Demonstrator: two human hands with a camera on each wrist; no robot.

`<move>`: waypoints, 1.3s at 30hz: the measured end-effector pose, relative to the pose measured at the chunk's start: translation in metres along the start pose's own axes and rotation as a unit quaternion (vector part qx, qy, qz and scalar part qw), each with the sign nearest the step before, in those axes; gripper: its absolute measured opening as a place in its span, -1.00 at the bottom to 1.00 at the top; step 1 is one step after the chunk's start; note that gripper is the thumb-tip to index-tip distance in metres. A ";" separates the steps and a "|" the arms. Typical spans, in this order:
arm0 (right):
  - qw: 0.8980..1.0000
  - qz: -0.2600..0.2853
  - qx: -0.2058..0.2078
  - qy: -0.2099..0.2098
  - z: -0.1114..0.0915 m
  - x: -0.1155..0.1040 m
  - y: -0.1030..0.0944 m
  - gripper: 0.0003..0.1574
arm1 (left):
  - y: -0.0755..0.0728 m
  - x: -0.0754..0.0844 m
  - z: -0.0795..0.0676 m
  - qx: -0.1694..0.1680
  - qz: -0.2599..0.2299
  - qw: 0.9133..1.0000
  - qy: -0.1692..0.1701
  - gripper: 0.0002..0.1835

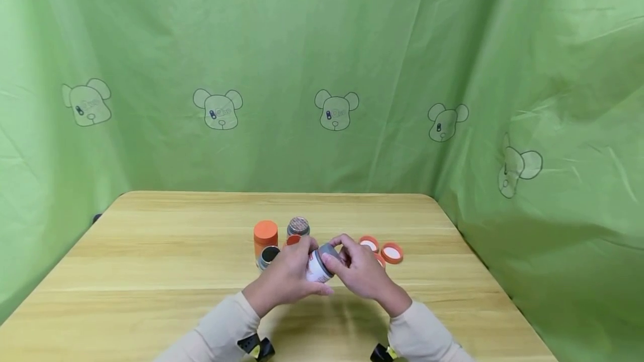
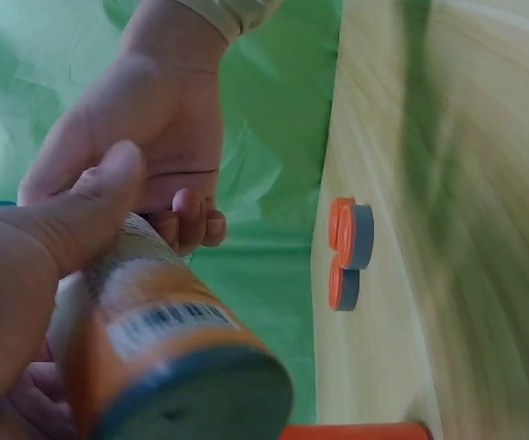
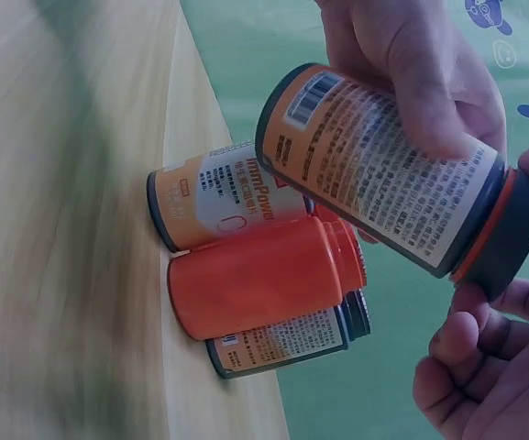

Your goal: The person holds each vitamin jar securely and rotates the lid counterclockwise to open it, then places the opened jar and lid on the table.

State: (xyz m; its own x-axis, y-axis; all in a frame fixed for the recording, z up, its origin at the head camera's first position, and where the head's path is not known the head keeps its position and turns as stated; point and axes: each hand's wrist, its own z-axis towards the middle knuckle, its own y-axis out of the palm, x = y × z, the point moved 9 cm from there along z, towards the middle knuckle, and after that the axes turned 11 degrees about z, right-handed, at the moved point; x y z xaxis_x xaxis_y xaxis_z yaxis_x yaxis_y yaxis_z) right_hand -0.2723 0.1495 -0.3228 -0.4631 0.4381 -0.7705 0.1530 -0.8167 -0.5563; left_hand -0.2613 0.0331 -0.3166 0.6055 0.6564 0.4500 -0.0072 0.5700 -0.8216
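My left hand (image 1: 284, 277) grips a tilted supplement bottle (image 3: 374, 165) round its body, above the table. The bottle has an orange and white printed label with a barcode and a dark base. With thumb and fingers, my right hand (image 1: 366, 274) holds the grey cap (image 3: 507, 236) at the bottle's top. An orange ring shows between cap and bottle in the right wrist view; whether the cap is threaded on cannot be told. In the left wrist view the bottle's base (image 2: 200, 399) faces the camera, and the cap is hidden.
Beyond my left hand stand several bottles: an orange one (image 3: 255, 280), a labelled one (image 3: 227, 197) and another labelled one (image 3: 278, 344). One bottle's mouth (image 1: 269, 254) looks dark and open. Right of my hands, three grey-and-orange caps (image 1: 392, 253) lie on the wooden table (image 1: 176, 239).
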 end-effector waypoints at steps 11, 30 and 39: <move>0.999 0.022 -0.027 0.021 -0.003 0.011 0.002 -0.68 | 0.004 0.003 0.000 -0.010 0.009 1.000 0.017 -0.42; 0.995 0.052 -0.078 -0.045 -0.006 0.008 0.006 -0.60 | 0.011 -0.006 0.000 -0.024 -0.021 0.999 0.006 -0.44; 0.993 0.012 -0.075 -0.090 -0.008 -0.001 0.003 -0.46 | 0.014 -0.007 0.001 -0.019 -0.003 1.000 0.008 -0.42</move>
State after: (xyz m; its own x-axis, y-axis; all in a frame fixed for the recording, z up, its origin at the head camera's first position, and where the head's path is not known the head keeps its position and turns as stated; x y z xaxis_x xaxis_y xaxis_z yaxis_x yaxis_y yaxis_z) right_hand -0.2645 0.1491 -0.3261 -0.6047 0.3343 -0.7229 0.2871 -0.7551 -0.5894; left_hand -0.2664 0.0373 -0.3310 0.6179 0.6451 0.4495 0.0268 0.5541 -0.8320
